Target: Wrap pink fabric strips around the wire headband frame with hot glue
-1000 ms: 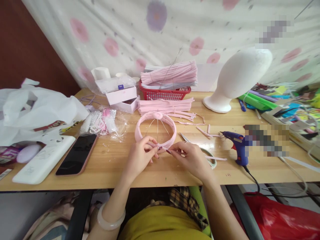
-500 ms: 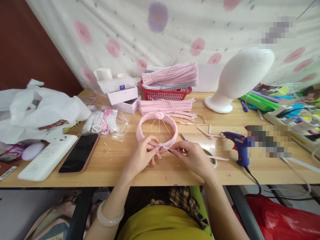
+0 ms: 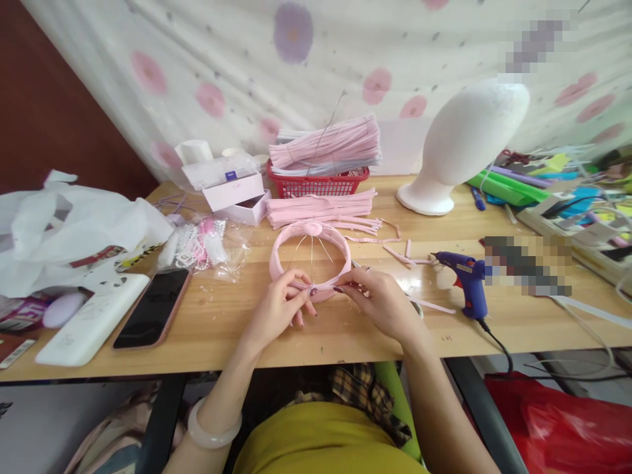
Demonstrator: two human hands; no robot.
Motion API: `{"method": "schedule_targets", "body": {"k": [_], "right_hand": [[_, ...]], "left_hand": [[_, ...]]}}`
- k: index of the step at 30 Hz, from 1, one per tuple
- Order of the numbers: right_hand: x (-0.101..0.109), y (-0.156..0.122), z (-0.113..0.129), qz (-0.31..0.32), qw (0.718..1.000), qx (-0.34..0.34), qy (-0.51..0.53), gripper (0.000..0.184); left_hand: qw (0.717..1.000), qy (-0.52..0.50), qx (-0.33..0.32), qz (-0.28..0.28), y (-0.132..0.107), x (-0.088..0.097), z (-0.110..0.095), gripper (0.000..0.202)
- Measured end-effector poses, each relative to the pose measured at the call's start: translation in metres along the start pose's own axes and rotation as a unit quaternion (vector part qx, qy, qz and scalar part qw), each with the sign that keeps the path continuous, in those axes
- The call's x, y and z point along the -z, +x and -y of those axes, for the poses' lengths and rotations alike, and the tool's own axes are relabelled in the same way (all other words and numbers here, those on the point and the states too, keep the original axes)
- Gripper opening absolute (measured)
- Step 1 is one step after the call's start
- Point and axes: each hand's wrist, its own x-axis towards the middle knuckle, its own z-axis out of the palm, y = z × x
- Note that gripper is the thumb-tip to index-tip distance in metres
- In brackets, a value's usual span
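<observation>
A pink ring [image 3: 274, 259] wound from fuzzy chenille stems stands near the table's front edge, with thin wires crossing its opening and a round pink coil [image 3: 313, 228] on its far rim. My left hand [image 3: 289, 303] is closed on the near rim, thumb and index finger pinching it. Just right of that, my right hand [image 3: 379, 297] pinches a pink chenille stem [image 3: 326, 286] stretched along the rim. The fingers partly cover the near rim. Scissors lie mostly hidden behind my right hand.
Behind the ring are a bundle of pink stems [image 3: 320, 207] and a red basket [image 3: 318, 185] full of more. A blue glue gun [image 3: 467, 276] lies right, below a white foam head [image 3: 459, 148]. On the left are a phone [image 3: 153, 308], a white power bank [image 3: 93, 322] and bagged beads [image 3: 197, 247].
My right hand has moved slightly up and away from my left, drawing the stem along the ring's rim. My left hand keeps its pinch. The view has shifted a little.
</observation>
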Motion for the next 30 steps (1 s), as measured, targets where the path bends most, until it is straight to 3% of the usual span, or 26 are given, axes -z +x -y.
{"method": "schedule_targets", "body": {"k": [9,30], "right_hand": [[0.002,-0.003,-0.001,-0.003,1.000,-0.003,0.010,0.011],[0.004,0.000,0.001,0.004,1.000,-0.011,-0.004,0.013]], "left_hand": [[1.000,-0.010,0.012,-0.027,0.000,-0.011,0.001,0.021],[0.998,-0.025,0.016,-0.056,0.001,-0.014,-0.004,0.018]]}}
